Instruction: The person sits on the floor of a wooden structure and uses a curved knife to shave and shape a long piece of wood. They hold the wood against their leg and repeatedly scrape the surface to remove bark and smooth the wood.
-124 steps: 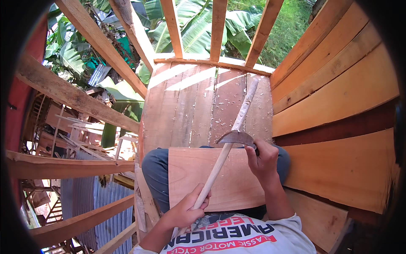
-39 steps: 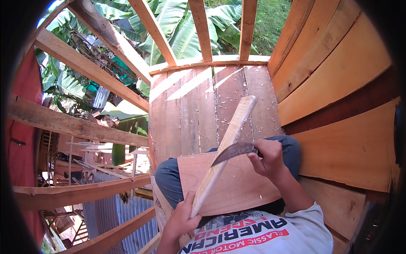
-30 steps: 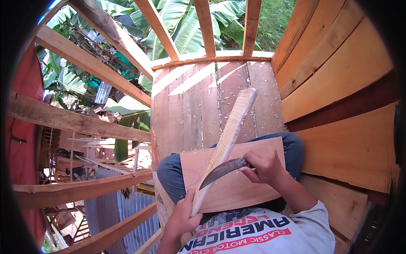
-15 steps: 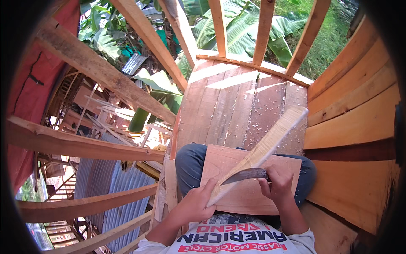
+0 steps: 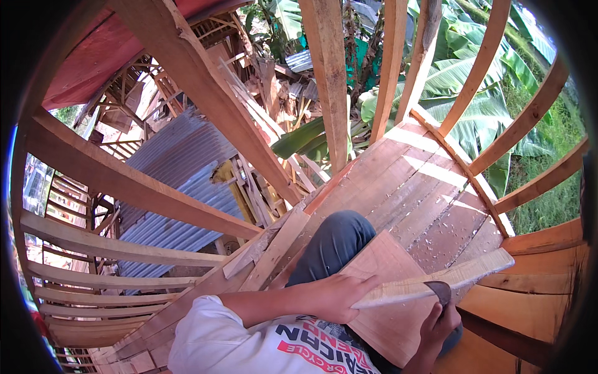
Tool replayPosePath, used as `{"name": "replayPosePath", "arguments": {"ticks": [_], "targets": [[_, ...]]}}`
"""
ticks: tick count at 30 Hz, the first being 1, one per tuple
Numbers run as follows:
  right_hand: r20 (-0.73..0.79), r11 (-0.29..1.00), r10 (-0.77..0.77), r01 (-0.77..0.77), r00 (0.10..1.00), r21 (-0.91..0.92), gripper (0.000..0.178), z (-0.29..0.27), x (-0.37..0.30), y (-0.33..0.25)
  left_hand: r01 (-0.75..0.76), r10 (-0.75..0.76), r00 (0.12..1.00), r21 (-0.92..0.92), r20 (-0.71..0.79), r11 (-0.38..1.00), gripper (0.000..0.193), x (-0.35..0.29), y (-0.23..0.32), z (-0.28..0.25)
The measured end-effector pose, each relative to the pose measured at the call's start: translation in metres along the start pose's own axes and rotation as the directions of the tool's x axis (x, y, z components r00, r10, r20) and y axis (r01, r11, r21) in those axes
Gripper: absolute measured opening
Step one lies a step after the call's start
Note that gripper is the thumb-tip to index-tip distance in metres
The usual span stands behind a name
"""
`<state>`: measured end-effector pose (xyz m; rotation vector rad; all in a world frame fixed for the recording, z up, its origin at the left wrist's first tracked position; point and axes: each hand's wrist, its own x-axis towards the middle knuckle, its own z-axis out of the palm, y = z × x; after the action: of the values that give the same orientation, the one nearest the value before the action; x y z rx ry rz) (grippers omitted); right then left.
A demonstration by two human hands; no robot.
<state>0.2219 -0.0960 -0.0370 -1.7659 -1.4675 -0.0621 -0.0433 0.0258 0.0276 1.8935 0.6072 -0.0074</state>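
One person is sitting on a plank floor [image 5: 411, 187] up in a timber frame, and both hands are working on a single pale wooden slat [image 5: 436, 282]. The left hand [image 5: 339, 296] is clamping the near end of that slat, fingers wrapped over its top edge, pressing it down against one flat reddish board [image 5: 389, 299] that is lying across the lap. The slat is stretching out to the right, its far end reaching over the floor towards the wall boards. The right hand [image 5: 439, 324] is closing in a fist around the handle of one curved dark blade [image 5: 440, 291], and the blade is sitting right against the slat's lower edge, about midway along it. One knee in dark trousers [image 5: 333, 243] is showing just beyond the board. Pale wood chips are lying scattered across the floor planks. Four upright studs [image 5: 389, 68] are rising at the floor's far edge, with banana leaves [image 5: 473, 106] behind them, and one sheet of corrugated metal roofing [image 5: 180, 181] is lying below on the left.
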Motion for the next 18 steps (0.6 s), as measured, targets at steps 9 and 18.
{"name": "replayPosePath", "arguments": {"ticks": [9,18], "targets": [[0.096,1.0,0.005,-0.005,0.995,-0.001,0.022,-0.011,0.023,0.0,0.202,-0.204,0.978,0.071,0.03,0.977,0.064,0.009,-0.002,0.005],[-0.069,0.969,0.238,-0.242,0.969,-0.055,0.026,-0.024,0.024,0.024,0.179,-0.181,0.983,0.07,0.023,0.981,0.064,0.015,0.002,0.009]]}}
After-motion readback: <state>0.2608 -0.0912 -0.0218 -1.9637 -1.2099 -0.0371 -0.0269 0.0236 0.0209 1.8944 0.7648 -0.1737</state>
